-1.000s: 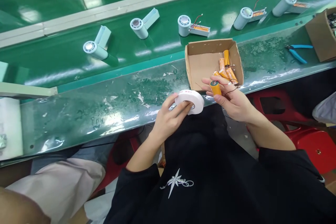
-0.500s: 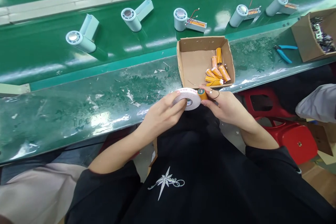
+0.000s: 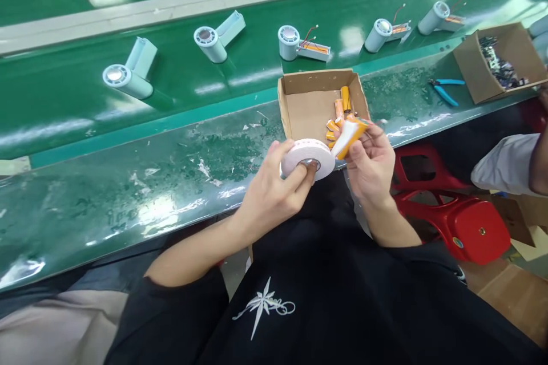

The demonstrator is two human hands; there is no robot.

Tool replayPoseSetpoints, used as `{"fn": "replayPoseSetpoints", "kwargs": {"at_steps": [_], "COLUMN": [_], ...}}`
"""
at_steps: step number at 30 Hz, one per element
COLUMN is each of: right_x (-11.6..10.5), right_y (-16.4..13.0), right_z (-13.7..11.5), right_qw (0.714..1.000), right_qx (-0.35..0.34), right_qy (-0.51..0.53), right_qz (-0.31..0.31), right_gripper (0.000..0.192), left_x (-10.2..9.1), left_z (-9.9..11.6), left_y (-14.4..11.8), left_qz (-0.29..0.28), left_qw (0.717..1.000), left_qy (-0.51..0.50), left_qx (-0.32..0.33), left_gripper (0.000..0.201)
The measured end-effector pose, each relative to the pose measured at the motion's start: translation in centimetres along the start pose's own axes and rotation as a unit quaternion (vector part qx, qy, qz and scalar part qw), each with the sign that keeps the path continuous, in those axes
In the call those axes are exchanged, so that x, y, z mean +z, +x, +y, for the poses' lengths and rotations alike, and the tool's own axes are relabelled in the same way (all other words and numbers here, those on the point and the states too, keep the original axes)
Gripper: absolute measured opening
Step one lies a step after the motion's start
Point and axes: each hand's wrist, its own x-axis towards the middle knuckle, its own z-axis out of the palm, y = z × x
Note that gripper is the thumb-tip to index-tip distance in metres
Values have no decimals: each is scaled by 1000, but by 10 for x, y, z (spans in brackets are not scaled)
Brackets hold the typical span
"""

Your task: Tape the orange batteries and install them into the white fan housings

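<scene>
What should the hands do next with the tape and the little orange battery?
Probably pull the battery away to tear the strip off. The left hand holds the tape roll, the right hand holds the battery, and a white strip already runs from roll onto battery.

bright overhead light, glare streaks on green belt (wide-angle bend at edges), mostly sharp.

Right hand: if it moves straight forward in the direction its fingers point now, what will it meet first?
Probably the cardboard box. The right hand, holding an orange battery partly wrapped in white tape, points up and away toward the box's near edge, where loose batteries lie. Depth is unclear.
</scene>
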Motion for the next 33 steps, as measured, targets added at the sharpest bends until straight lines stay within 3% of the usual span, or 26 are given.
{"fn": "replayPoseSetpoints", "kwargs": {"at_steps": [2, 4, 7, 10, 13, 15, 18, 21, 24, 26, 29, 31, 33], "right_x": [16, 26, 27, 19, 3, -17, -58, -94, -108, -106, -94, -85, -81], "right_y": [-9, -14, -15, -14, -10, -3, 15, 26, 20, 15, 16, 18, 17], "right_z": [4, 5, 5, 9, 12, 6, -9, -15, -3, 7, 9, 2, -7], "right_qw": [998, 996, 993, 992, 996, 997, 997, 985, 987, 988, 990, 992, 994], "right_qx": [-35, -49, -23, 8, 10, 5, -45, -66, -24, -9, 7, 16, 18], "right_qy": [13, -27, -112, -122, -87, -66, -48, -45, -11, 30, 81, 97, 99], "right_qz": [53, 63, 21, -22, -32, -31, 52, 151, 158, 150, 119, 78, 48], "right_gripper": [61, 65, 80, 94, 90, 79, 56, 47, 53, 56, 53, 52, 53], "left_x": [5, 11, 23, 34, 38, 36, 29, 20, 14, 19, 42, 61, 79], "left_z": [10, 21, 32, 37, 46, 56, 56, 16, -54, -101, -165, -206, -242], "left_y": [0, -2, -8, -12, -12, -13, -29, -66, -94, -84, -10, 63, 129], "left_qz": [13, -4, -19, 15, 49, 62, 45, 22, -2, 5, 21, -11, -81], "left_qw": [999, 995, 986, 984, 986, 987, 981, 989, 983, 974, 955, 942, 920], "left_qy": [-15, -47, -76, -71, -81, -133, -191, -116, -52, -45, -10, 16, 47], "left_qx": [-46, -93, -146, -164, -136, -69, -4, -86, -177, -222, -297, -336, -380], "left_gripper": [46, 49, 51, 48, 38, 30, 26, 35, 44, 44, 43, 53, 61]}}
